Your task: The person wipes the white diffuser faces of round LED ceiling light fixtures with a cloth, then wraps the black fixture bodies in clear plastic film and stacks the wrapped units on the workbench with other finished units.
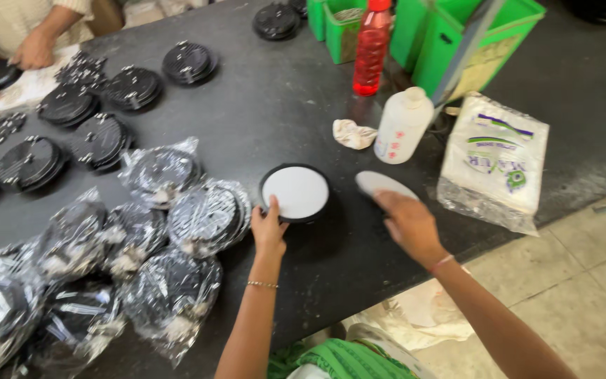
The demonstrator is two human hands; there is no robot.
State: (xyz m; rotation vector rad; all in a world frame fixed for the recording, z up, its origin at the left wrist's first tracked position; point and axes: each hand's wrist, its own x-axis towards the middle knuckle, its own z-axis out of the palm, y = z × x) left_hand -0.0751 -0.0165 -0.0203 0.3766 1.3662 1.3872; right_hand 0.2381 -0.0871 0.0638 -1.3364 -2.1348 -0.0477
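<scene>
The left hand rests open against the round black disc with a white top; the right hand, arm stretched out, pinches a thin white disc.

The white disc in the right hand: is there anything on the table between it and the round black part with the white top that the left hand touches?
Nothing visible. The white disc in the right hand and the round black part at the left hand are separated only by bare dark table. The crumpled cloth and white bottle lie farther back.
</scene>
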